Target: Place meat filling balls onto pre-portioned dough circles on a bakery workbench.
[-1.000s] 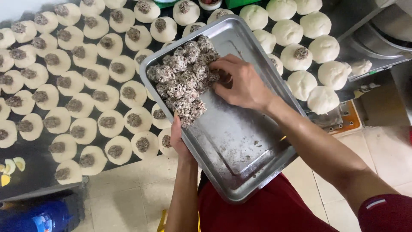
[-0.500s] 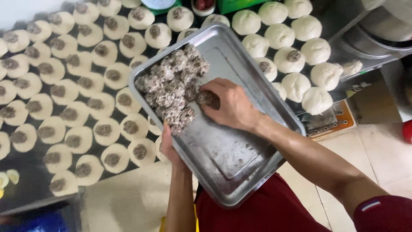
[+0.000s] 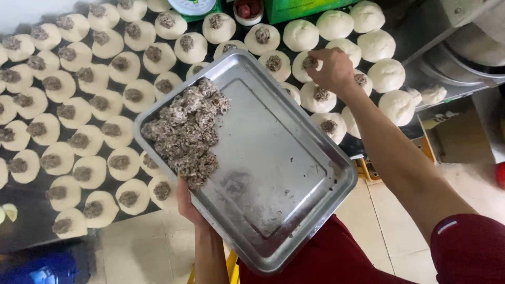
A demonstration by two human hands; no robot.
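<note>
My left hand (image 3: 188,204) grips the near edge of a steel tray (image 3: 279,173) from below and holds it tilted above the table. A heap of brown minced filling balls (image 3: 187,131) lies in the tray's far left corner. My right hand (image 3: 329,67) reaches past the tray's right side, fingers pinched on a filling ball (image 3: 310,62) that it sets on a white dough round (image 3: 302,66). Many flat dough rounds (image 3: 84,94) topped with filling cover the dark table to the left. Plain dough rounds (image 3: 386,73) lie at the right.
A green-rimmed scale (image 3: 197,6), a small bowl of red pieces (image 3: 247,9) and a green box (image 3: 300,8) stand at the table's far edge. A metal machine (image 3: 468,47) is at the right. Tiled floor (image 3: 400,210) shows below, and a blue object (image 3: 37,268) sits bottom left.
My right hand has left the filling heap in the tray with a ball and moved up and right onto a dough round. The tray stays held in my left hand.
</note>
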